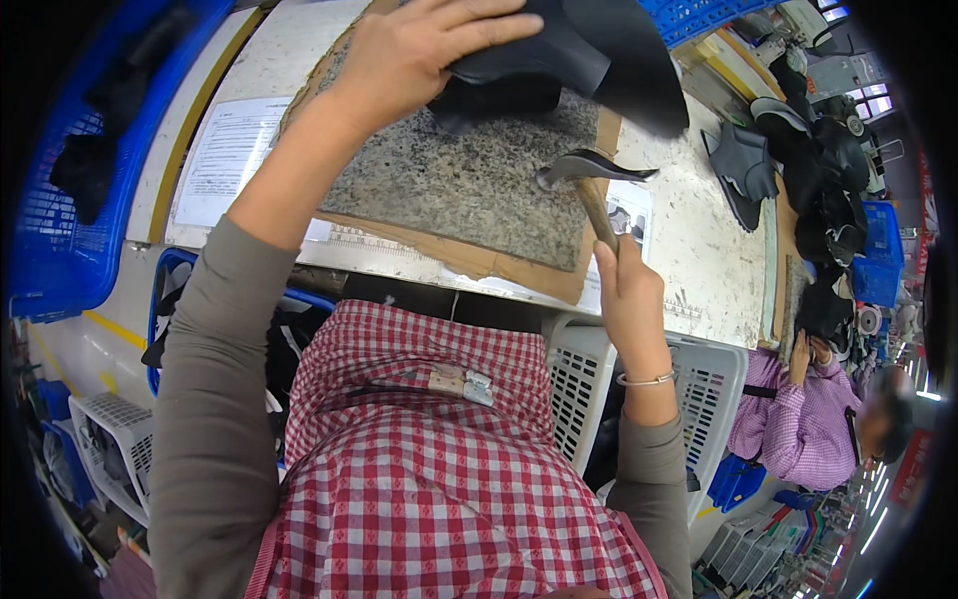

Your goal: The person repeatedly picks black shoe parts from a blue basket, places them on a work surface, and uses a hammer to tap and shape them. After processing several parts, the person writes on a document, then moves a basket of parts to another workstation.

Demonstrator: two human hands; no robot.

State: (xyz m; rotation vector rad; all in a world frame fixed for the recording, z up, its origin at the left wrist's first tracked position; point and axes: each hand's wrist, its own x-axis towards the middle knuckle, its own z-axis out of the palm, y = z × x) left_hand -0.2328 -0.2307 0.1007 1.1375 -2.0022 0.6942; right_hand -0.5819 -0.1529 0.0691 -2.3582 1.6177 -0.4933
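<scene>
My left hand [414, 50] presses down on a black shoe upper [559, 55] that lies at the far edge of a speckled granite slab [469, 185]. The slab rests on a sheet of brown cardboard [499, 265] on the workbench. My right hand [629, 295] grips the wooden handle of a hammer [589, 175], whose metal head hovers over the slab's right side, just below the shoe upper.
A printed paper sheet [225, 155] lies left of the slab. Blue crates [60, 230] stand at left and far top. White slotted baskets [584, 389] sit under the bench. More black shoe parts [813, 160] pile at right, where another person in a pink checked top [808, 419] works.
</scene>
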